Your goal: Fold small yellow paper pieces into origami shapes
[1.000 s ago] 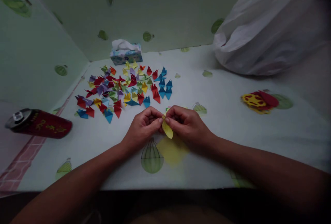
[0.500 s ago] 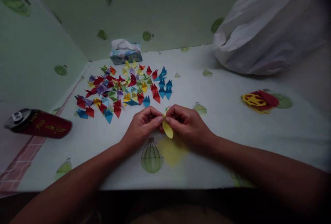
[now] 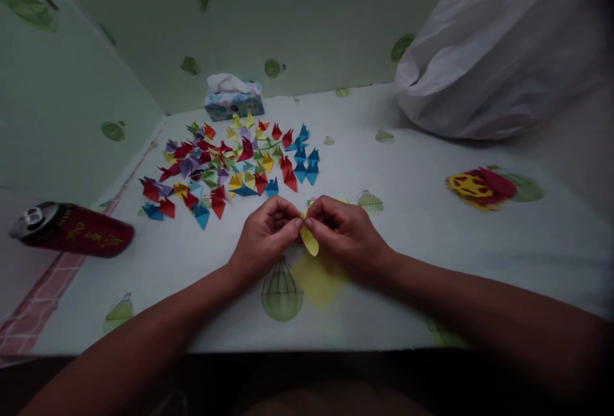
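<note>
A small piece of folded yellow paper [image 3: 310,242] is pinched between my two hands over the middle of the table. My left hand [image 3: 269,229] grips its left side with thumb and fingertips. From the other side, my right hand [image 3: 346,229] pinches it in the same way, and the fingertips nearly meet. The upper part of the fold is hidden by my fingers. Below my hands, a flat yellow paper sheet [image 3: 317,285] lies on the table, partly under my right hand. Many small folded paper cranes [image 3: 218,201] in several colours spread out beyond my left hand.
A tissue box [image 3: 235,105] stands at the back wall. At the left edge is a red drink can [image 3: 91,230]. A large white plastic bag [image 3: 484,77] fills the back right, with a red and yellow item [image 3: 480,187] in front of it.
The folded yellow paper has tilted slightly, its lower tip shifting a little left. More yellow shows behind my right fingers. Both hands keep their pinch.
</note>
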Demonstrator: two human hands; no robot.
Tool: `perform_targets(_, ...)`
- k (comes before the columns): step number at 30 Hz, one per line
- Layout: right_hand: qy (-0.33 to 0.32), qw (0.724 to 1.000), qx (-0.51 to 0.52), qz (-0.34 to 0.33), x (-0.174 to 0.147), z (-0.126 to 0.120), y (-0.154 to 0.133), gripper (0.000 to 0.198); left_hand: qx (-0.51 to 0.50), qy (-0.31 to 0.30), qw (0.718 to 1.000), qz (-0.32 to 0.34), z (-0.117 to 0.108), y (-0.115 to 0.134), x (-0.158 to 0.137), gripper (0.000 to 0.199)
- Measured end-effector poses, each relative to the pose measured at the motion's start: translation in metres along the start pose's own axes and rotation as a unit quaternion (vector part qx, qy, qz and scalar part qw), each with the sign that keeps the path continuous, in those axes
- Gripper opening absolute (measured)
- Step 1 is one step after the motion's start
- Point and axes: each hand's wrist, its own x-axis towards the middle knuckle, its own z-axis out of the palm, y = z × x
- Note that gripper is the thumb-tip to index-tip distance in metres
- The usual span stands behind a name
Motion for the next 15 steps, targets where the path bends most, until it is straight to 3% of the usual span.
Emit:
perform_targets(8, 0.009, 1.0, -0.009, -0.019, -0.0004, 0.0001, -0.001, 0.013, 0.013, -0.006, 1.0, -0.002, -0.0011, 0.0005, -0.0008, 0.016)
perform_targets(15, -0.009, 1.0, 0.024, 0.004, -0.0009, -0.0015, -0.0021, 0.013, 0.008, 0.007, 1.0, -0.014, -0.0004, 0.0012, -0.0014, 0.017)
